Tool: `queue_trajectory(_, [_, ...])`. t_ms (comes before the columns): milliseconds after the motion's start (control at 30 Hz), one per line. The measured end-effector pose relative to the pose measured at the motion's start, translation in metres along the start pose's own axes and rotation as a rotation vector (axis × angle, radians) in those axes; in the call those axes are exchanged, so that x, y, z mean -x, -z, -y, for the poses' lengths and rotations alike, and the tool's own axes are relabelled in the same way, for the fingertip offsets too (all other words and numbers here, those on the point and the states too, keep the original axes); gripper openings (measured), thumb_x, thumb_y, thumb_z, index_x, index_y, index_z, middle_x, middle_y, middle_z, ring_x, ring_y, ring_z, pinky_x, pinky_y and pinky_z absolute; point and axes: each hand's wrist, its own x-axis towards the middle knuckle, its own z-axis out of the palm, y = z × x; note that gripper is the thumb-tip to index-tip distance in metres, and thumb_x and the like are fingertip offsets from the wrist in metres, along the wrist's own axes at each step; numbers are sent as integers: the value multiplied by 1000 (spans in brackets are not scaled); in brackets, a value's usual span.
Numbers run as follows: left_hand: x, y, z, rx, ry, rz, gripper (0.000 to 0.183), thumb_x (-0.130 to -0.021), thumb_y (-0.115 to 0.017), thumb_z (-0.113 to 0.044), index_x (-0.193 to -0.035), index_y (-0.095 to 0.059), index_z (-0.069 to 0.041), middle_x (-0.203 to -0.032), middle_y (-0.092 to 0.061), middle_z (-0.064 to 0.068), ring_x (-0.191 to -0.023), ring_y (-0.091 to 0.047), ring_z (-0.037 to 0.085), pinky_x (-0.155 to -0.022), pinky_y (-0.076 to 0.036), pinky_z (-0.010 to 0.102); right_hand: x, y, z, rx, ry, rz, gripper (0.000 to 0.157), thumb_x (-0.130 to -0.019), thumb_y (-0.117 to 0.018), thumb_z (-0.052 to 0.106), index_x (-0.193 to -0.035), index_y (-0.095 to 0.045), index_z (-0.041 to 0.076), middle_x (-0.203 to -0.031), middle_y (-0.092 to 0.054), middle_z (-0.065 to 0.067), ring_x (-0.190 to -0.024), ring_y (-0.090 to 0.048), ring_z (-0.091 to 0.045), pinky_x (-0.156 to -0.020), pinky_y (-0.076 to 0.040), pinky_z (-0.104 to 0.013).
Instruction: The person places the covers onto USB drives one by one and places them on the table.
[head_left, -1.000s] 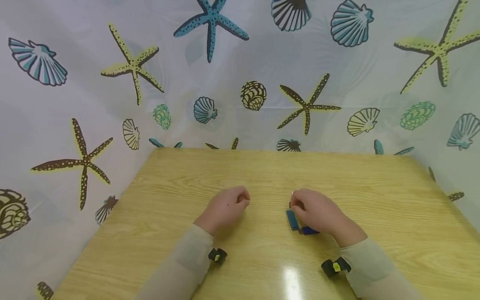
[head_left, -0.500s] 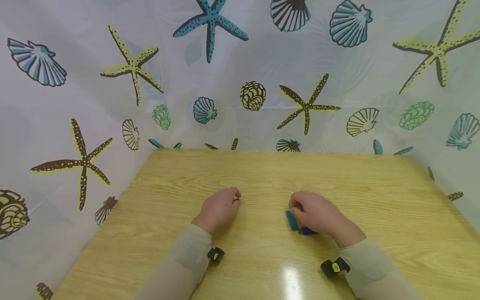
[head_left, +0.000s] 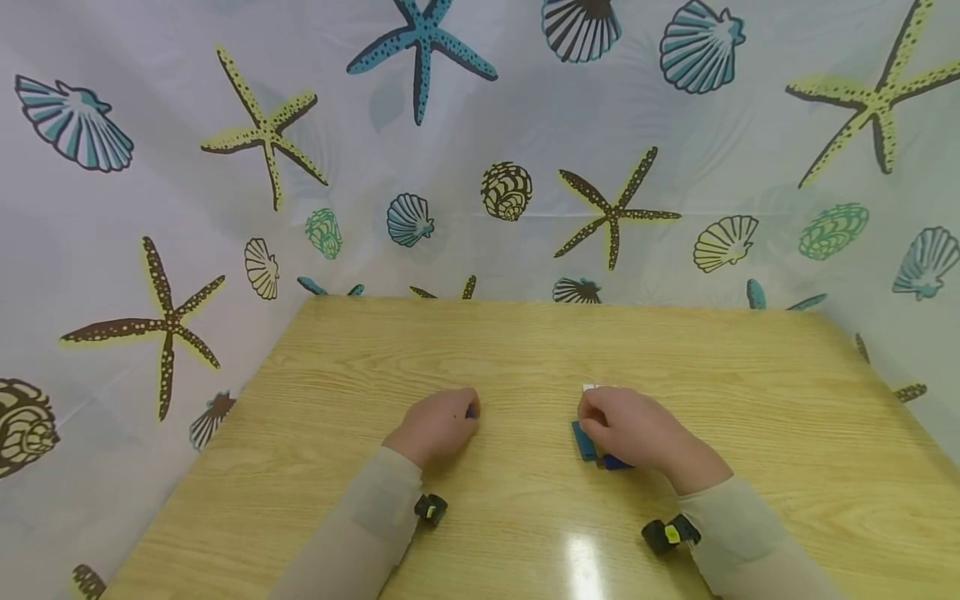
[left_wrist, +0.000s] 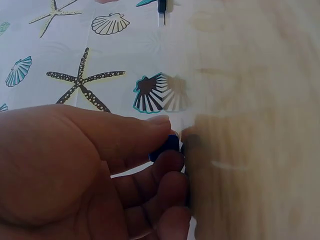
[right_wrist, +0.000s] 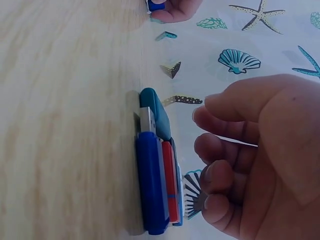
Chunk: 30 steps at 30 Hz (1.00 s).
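Note:
My left hand (head_left: 435,425) is low over the table, pinching a small blue object (left_wrist: 167,145), apparently a USB stick, between thumb and curled fingers; most of it is hidden. My right hand (head_left: 628,425) hovers beside a group of USB sticks, its fingers loosely bent and nothing in them. In the right wrist view, a blue USB stick (right_wrist: 152,185) with a bare metal plug lies nearest. Close behind it are a teal stick (right_wrist: 156,115) and a red stick (right_wrist: 170,182). The head view shows a white piece (head_left: 590,387) just beyond the right fingers.
The wood-grain table (head_left: 525,342) is backed and flanked by a pale curtain (head_left: 465,133) printed with starfish and shells. A small black camera sits on each wrist: left (head_left: 431,509) and right (head_left: 670,533).
My left hand has shifted slightly left and nearer, its fingers turning down, and the blue object shows between them. The right hand has barely moved, uncovering a little more of the white piece.

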Motion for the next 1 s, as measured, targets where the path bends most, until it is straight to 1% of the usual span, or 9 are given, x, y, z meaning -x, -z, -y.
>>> queue_trajectory(67, [0,0,0,-8,-13,4,5,-102,-60,-21,-98,-62,-20,-93,-63,-5,-80,-56,16,-76,-48,39,0,0,0,-1,-6,7,16,-100,-63,18,-85,-57,22,-73,-51,6,-64,-48,-12,-62,-41,-34])
queue_trajectory(167, [0,1,-2,-14,-35,5,7,-103,-57,-18,-101,-64,-20,-100,-67,-4,-85,-59,16,-79,-49,40,0,0,0,0,-11,13,17,-100,-63,18,-85,-57,22,-74,-51,6,-64,-49,-12,-63,-41,-34])
queue_trajectory(300, [0,2,-7,-6,-49,7,14,-103,-54,-17,-111,-65,-20,-113,-69,-2,-96,-62,16,-87,-50,42,1,0,1,2,-14,29,17,-100,-63,18,-84,-57,21,-73,-52,7,-64,-49,-11,-63,-42,-34])
queue_trajectory(367, [-1,2,-9,9,-43,8,17,-102,-55,-16,-116,-65,-19,-115,-68,-1,-97,-62,17,-87,-50,42,2,1,1,-2,-12,41,17,-100,-63,18,-84,-57,21,-72,-53,7,-62,-49,-11,-61,-42,-34])
queue_trajectory(433, [-1,3,-10,25,-34,5,20,-100,-57,-16,-119,-63,-19,-112,-68,-1,-95,-62,16,-86,-51,41,3,1,2,-5,-14,51,18,-100,-62,18,-84,-57,21,-71,-53,8,-61,-49,-11,-59,-41,-33])
queue_trajectory(500, [-1,3,-11,35,-30,-7,20,-98,-60,-16,-118,-62,-18,-105,-66,-2,-89,-60,15,-82,-51,39,4,2,2,-4,-15,58,18,-100,-61,18,-83,-56,20,-70,-53,8,-59,-49,-11,-58,-41,-33])
queue_trajectory(667, [-2,3,-13,35,-34,-54,9,-97,-65,-20,-106,-63,-19,-87,-60,-7,-77,-56,15,-72,-48,35,5,3,2,5,-30,78,20,-100,-60,16,-80,-55,19,-68,-54,7,-58,-49,-11,-56,-40,-32])
queue_trajectory(867, [-3,3,-15,53,-23,-69,4,-97,-64,-20,-101,-63,-20,-88,-59,-8,-78,-56,15,-73,-48,34,6,5,-2,22,-45,149,20,-97,-60,11,-79,-56,18,-69,-54,6,-59,-48,-12,-57,-39,-31])
queue_trajectory(1000, [-3,4,-15,72,-23,-68,6,-97,-62,-17,-101,-61,-21,-89,-61,-7,-78,-57,16,-73,-48,35,7,6,-5,0,-64,195,15,-90,-65,8,-82,-56,17,-73,-53,4,-64,-50,-13,-60,-38,-33])
